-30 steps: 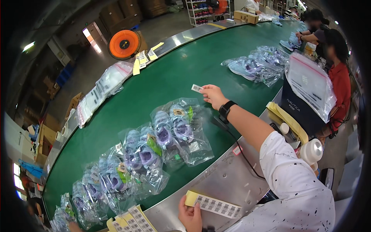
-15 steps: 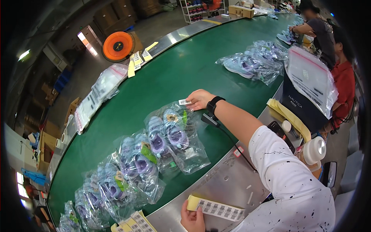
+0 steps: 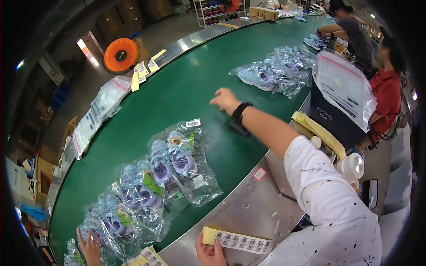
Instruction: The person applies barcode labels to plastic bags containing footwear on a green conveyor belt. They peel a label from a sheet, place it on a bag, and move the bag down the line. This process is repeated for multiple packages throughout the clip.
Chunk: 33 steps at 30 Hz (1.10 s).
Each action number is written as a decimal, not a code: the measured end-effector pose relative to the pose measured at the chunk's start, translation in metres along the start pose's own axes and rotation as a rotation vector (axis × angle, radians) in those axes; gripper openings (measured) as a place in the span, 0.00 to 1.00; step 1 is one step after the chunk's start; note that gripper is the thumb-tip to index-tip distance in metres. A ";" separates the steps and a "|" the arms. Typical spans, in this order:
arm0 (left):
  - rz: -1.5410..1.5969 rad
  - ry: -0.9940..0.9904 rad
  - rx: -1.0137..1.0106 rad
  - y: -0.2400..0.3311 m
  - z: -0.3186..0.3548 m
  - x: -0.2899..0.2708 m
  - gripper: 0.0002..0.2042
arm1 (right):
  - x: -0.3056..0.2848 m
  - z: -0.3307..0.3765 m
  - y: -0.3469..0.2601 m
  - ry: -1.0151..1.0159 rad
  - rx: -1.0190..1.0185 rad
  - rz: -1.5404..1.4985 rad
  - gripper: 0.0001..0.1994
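Note:
My left hand (image 3: pixel 210 253), low in the view, grips a yellow-backed strip of white barcode labels (image 3: pixel 243 241) between thumb and fingers. My right hand (image 3: pixel 226 101), a black band on its wrist, hovers over the green belt (image 3: pixel 195 80) with nothing visible in its loosely spread fingers. Below and left of it lies a clear bag with a pair of light blue and purple shoes (image 3: pixel 184 162). A single white barcode label (image 3: pixel 193 123) sits at that bag's upper corner. More bagged shoes (image 3: pixel 140 190) run in a row toward the lower left.
Another person's spread hand (image 3: pixel 91 247) is over the bagged shoes at lower left. More bagged shoes (image 3: pixel 270 73) lie farther right. Flat plastic bags (image 3: pixel 344 86) top a dark box at right. Label sheets (image 3: pixel 146 256) overlap the metal edge. Co-workers stand at far right.
My right hand has drawn away from the label, which now stays on the bag's corner. Another person's hand has come in at lower left. The whole view has shifted slightly.

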<state>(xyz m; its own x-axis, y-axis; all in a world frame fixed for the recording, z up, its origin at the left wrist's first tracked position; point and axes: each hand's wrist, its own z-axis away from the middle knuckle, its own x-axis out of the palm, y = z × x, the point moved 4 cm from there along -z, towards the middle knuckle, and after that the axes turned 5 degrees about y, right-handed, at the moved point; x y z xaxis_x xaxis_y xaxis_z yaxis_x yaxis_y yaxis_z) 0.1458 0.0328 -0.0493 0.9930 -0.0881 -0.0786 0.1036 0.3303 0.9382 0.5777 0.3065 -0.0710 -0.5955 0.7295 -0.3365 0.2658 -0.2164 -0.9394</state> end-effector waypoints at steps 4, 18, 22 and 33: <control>0.037 0.036 -0.001 -0.002 0.001 -0.003 0.24 | -0.080 -0.029 -0.027 0.384 -0.546 0.989 0.10; 0.135 0.004 0.159 -0.022 -0.005 -0.007 0.26 | 0.011 0.108 -0.034 -0.429 -0.732 0.610 0.11; 0.261 0.094 0.202 -0.015 0.000 -0.003 0.25 | 0.096 0.212 -0.058 -0.450 -0.899 0.324 0.12; 0.165 0.303 0.308 0.006 0.006 -0.051 0.11 | 0.009 0.368 -0.133 -1.050 -0.516 -0.358 0.09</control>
<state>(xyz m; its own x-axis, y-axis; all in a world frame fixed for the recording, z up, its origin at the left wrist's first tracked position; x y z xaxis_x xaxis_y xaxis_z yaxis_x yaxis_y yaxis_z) 0.0951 0.0335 -0.0378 0.9714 0.2359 0.0277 -0.0330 0.0186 0.9993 0.2576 0.1032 0.0270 -0.9558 -0.2342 -0.1778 0.0891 0.3455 -0.9342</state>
